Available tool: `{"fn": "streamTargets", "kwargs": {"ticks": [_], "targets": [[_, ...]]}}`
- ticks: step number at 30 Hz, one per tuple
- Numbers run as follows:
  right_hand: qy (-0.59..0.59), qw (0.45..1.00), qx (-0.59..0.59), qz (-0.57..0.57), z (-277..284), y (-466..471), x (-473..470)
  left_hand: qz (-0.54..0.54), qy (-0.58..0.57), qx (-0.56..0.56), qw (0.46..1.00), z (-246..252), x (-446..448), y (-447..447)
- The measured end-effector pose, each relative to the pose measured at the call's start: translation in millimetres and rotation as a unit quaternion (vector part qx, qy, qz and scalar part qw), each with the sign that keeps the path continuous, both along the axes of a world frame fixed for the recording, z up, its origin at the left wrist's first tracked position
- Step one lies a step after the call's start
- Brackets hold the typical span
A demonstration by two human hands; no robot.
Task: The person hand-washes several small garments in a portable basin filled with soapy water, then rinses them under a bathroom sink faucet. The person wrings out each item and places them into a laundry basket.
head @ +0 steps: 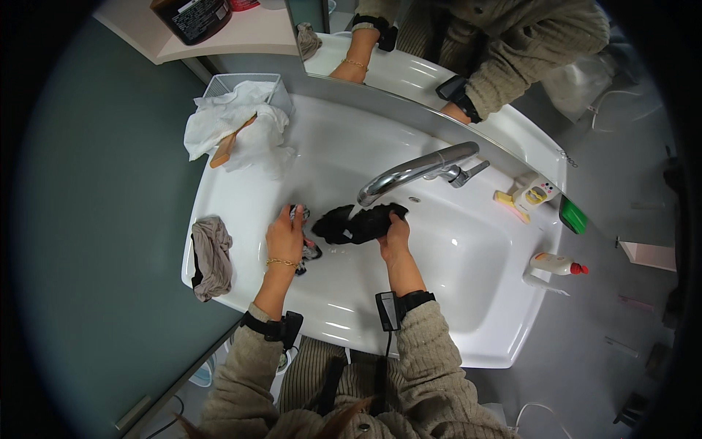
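Note:
My right hand (397,233) grips the right end of a black cloth item (367,224), which stretches leftward under the spout of a chrome faucet (419,173). A small pale tag shows on the black cloth. My left hand (286,233) is closed around a patterned black, white and red cloth (311,249) that hangs down beside its fingers. Both hands are over the white ceramic washbasin (340,307), left of its deep bowl. A crumpled taupe cloth item (214,258) lies on the basin's left edge.
A wire basket (279,90) with white cloth and a wooden-handled tool (225,151) stands at the back left. On the right are a yellow-and-pink sponge (513,206), a white bottle (535,195) and a red-capped bottle (554,264). A mirror (395,66) runs behind the faucet.

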State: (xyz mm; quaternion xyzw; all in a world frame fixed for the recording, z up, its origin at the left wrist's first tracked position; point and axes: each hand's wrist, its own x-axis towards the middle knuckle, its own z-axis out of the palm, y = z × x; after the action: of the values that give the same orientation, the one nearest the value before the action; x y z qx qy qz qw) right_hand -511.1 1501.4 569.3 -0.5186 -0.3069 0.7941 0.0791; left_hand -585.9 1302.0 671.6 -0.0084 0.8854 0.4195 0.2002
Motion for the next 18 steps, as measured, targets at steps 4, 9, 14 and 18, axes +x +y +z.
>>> {"fn": "streamTargets", "kwargs": {"ticks": [4, 9, 14, 18], "targets": [[0.065, 0.991, -0.055, 0.101, 20, -11, 0, -0.056, -0.029, 0.141, 0.988, 10, -3, 18], [0.208, 0.941, -0.265, 0.024, 18, -17, -15, -0.316, 0.104, 0.12, 0.935, -33, 8, 21], [0.154, 0.983, -0.083, -0.061, 9, -28, -26, 0.196, -0.254, 0.321, 0.891, -69, 35, 17], [0.115, 0.993, 0.018, -0.006, 43, -61, -5, 0.329, -0.532, 0.567, 0.536, -85, 23, 54]]}}
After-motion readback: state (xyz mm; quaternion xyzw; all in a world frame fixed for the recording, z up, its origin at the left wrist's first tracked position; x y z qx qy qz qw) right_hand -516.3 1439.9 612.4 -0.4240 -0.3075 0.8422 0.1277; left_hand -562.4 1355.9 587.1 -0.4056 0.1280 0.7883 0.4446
